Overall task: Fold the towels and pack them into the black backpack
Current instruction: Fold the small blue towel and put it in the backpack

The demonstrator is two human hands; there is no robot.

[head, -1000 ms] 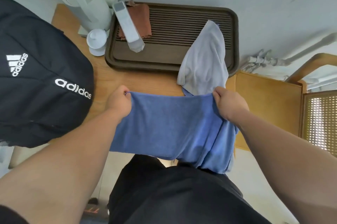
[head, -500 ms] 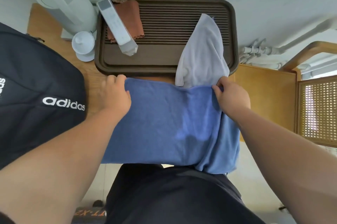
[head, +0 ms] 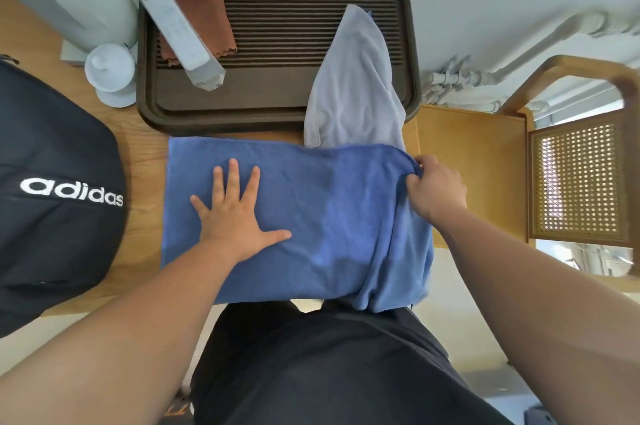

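While the blue towel [head: 311,216] lies spread on the wooden tabletop [head: 145,161], your left hand [head: 235,213] presses flat on it, fingers splayed wide, holding nothing. Your right hand [head: 436,189] pinches the towel's far right corner in a closed grip. Beyond the blue towel, a pale grey towel [head: 356,85] drapes over the edge of a dark brown tray [head: 277,113]. Left of the blue towel sits the black backpack [head: 52,182].
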